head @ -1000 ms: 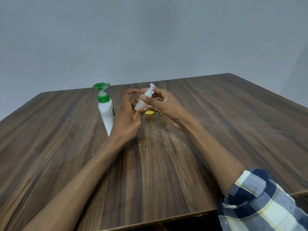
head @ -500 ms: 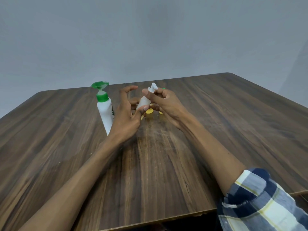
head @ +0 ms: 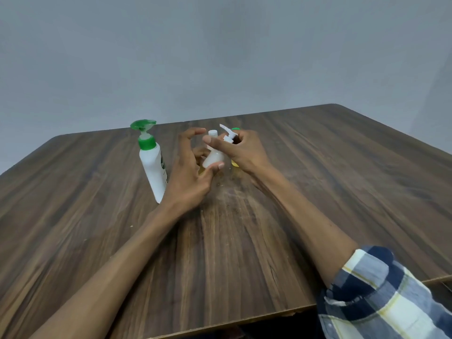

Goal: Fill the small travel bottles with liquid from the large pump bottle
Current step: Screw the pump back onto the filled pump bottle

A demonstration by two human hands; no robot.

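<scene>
A dark wood-grain table (head: 244, 253) is filling most of the view, its far edge meeting a plain grey wall (head: 220, 57) — the grain is running toward the person, and a dull scuffed patch is showing just before the hands. The large pump bottle (head: 152, 167), white with a green pump head, is standing on the table just left of the left hand (head: 188, 177). That hand is curling its fingers and thumb round a small white travel bottle (head: 214, 157), holding it above the tabletop with its neck open. The right hand (head: 242, 152) is pinching the small white pump cap (head: 228, 135) just beside that neck. A checked sleeve (head: 386, 294) is sitting rolled up on the right forearm.
</scene>
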